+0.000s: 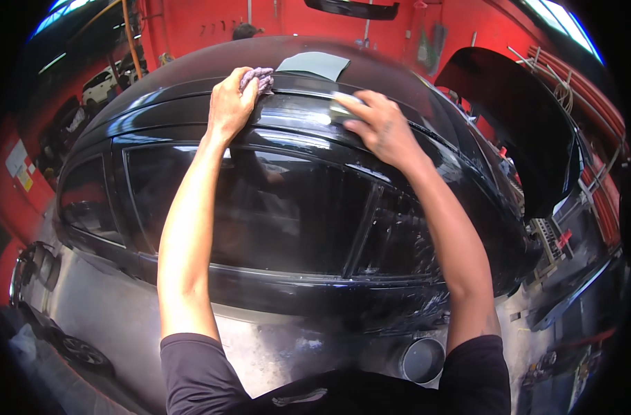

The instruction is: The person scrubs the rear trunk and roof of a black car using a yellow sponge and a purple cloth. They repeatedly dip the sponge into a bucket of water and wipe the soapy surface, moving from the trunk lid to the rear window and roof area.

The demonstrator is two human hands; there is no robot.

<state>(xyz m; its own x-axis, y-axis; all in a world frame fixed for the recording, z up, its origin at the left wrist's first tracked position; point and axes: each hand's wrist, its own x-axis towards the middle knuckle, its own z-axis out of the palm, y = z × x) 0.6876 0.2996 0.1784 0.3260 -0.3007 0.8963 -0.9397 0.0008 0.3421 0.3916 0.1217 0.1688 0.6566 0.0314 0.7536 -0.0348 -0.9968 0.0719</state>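
Both my arms reach over a black car [288,207] to the edge of its roof. My left hand [229,104] is closed on a crumpled purple-and-white cloth [258,80] at the roof's side rail. To the right, my right hand [386,126] grips a pale, flat pad [344,105] against the glossy roof edge; motion smears both, so its exact kind is unclear. A grey-green sheet [315,65], apparently sandpaper, lies on the roof between and beyond my hands. Below them are the car's dark side windows [281,207].
At the right the car's hood [516,117] stands raised. A grey bucket [423,360] sits on the floor near my right side. Red walls [288,21] surround the workshop, with a person's head [245,31] beyond the roof. Loose car parts lie at the lower left and lower right.
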